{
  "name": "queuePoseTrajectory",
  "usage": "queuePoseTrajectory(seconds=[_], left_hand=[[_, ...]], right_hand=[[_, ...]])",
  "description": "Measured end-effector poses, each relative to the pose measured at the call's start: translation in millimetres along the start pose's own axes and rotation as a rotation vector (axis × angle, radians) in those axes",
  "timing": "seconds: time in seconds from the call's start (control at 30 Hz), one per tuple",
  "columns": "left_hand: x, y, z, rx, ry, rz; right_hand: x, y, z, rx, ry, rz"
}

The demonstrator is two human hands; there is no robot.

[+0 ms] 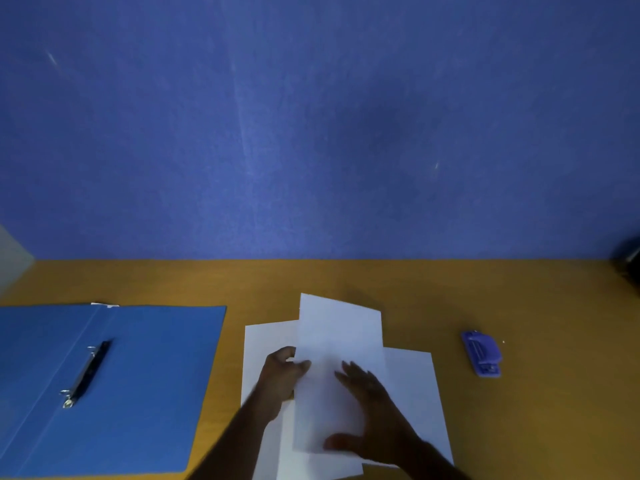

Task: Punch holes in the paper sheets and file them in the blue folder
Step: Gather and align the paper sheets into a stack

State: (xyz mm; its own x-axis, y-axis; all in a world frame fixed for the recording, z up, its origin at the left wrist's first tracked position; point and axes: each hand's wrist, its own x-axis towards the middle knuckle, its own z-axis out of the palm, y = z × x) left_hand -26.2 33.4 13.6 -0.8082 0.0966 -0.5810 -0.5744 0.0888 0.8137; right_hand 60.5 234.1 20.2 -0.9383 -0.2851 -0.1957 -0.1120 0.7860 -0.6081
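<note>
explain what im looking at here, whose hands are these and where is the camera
There is no machine here: a person works with two bare hands. The single picture comes from a wide-angle camera worn on their head, looking forward and down at a desk against a blue wall.

On the desk, a blue folder lies open at the left, its metal ring clip showing. A small punch sits at the right. In the middle lie several loose white sheets.

The left hand pinches the left edge of the top sheet. The right hand lies flat on that sheet, fingers spread, pressing it down.
</note>
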Motion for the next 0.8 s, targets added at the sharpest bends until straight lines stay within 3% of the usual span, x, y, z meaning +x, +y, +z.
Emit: queuePoseTrajectory(seconds=[0.07,0.2,0.27,0.33,0.5,0.57,0.67,0.8], left_hand=[[-5,3,-6,-0.007,0.029,0.039],[-16,9,-16,-0.009,0.03,0.141],[-20,8,-17,-0.025,0.022,0.163],[-23,7,-17,-0.03,0.032,0.186],[-26,4,-20,-0.033,0.06,0.189],[-20,-4,-25,0.1,0.212,0.203],[-9,-16,-37,0.515,0.498,0.208],[-5,-23,-44,0.801,0.534,-0.051]], right_hand=[[-1,5,0,0.097,0.131,0.088],[11,11,-12,0.407,0.472,0.436],[18,20,-20,0.64,0.499,0.555],[22,34,-24,0.838,0.469,0.562],[23,43,-25,0.692,0.522,0.474],[21,48,-29,0.652,0.541,0.478],[16,59,-33,0.635,0.582,0.493],[14,73,-40,0.718,0.667,0.564]])
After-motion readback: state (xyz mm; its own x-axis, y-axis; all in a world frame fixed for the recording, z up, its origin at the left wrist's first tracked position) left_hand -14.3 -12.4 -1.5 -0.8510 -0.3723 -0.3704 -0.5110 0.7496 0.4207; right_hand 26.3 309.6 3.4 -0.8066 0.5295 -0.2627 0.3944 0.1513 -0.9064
